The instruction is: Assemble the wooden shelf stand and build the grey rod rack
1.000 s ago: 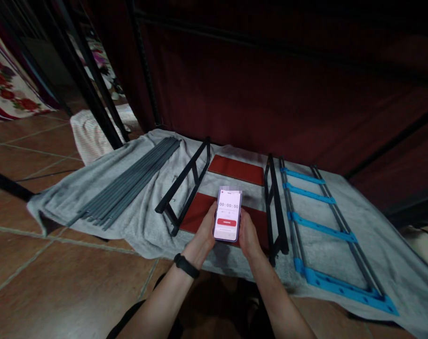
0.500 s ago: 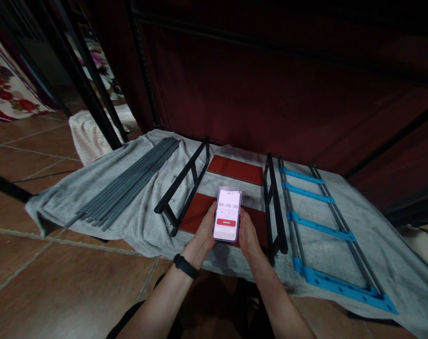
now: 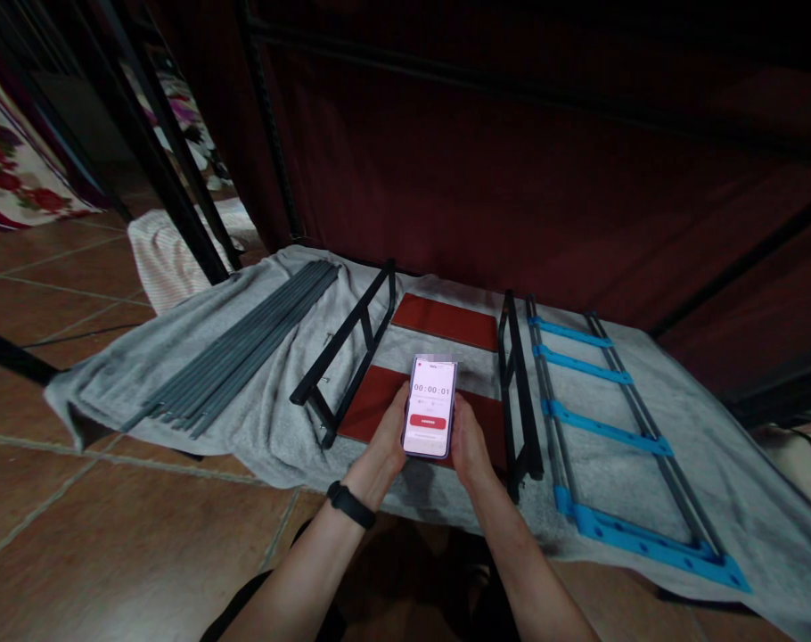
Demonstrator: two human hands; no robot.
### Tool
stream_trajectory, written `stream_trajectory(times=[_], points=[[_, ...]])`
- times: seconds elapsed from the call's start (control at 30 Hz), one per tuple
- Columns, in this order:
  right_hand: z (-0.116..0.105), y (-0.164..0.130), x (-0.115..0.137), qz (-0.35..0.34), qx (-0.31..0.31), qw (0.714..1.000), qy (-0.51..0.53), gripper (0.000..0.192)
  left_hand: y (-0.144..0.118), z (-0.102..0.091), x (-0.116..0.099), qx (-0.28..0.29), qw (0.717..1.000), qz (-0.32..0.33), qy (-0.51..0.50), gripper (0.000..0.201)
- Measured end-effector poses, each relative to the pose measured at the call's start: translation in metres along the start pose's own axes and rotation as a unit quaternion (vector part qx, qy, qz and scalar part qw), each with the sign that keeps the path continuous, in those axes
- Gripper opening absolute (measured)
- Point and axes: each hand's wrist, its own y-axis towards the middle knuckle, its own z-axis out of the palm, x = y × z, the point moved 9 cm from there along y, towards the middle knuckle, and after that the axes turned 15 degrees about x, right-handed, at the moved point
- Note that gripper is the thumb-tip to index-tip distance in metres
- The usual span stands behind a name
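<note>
A smartphone [image 3: 430, 407] is held upright between both hands, its lit screen showing a timer at 00:00:01 above a red button. My left hand [image 3: 393, 430] grips its left edge, and a black band [image 3: 350, 505] circles that wrist. Along the phone's right edge, my right hand [image 3: 471, 439] is closed on it. Beneath the phone lies a red-brown board [image 3: 372, 403], partly hidden by the hands. Black metal frames stand either side of it, one on the left [image 3: 342, 348] and one on the right [image 3: 522, 392].
A second red-brown board [image 3: 446, 321] lies farther back. Grey tubes [image 3: 245, 343] are bundled at the left on a grey blanket [image 3: 238, 446]. At the right lies a rack section with blue crosspieces [image 3: 612, 431]. Dark red fabric [image 3: 512, 187] hangs behind, beside a black post [image 3: 178, 160].
The timer on the phone has gone from 00:00:00 to 00:00:01. Both hands keep the same grip, and the view has shifted very slightly.
</note>
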Motion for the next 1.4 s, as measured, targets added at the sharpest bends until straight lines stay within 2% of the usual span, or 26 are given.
stream_trajectory(times=[0.77, 1.1, 1.3, 1.4], points=[[-0.003, 0.000, -0.002, 0.006, 0.003, 1.000, -0.008, 0.042, 0.000, -0.001, 0.002, -0.004, 1.000, -0.011, 0.007, 0.033], [-0.010, -0.001, -0.003, 0.002, -0.014, 1.000, 0.002, 0.038, -0.004, 0.007, -0.002, 0.011, 1.000, 0.016, 0.014, 0.028], [-0.017, 0.004, -0.002, -0.019, -0.009, 0.999, -0.032, 0.039, -0.008, 0.005, -0.005, -0.012, 0.999, 0.034, 0.023, 0.024], [-0.017, 0.004, 0.001, -0.037, -0.006, 0.998, -0.047, 0.038, -0.011, 0.009, -0.009, -0.005, 0.998, 0.040, 0.039, 0.024]])
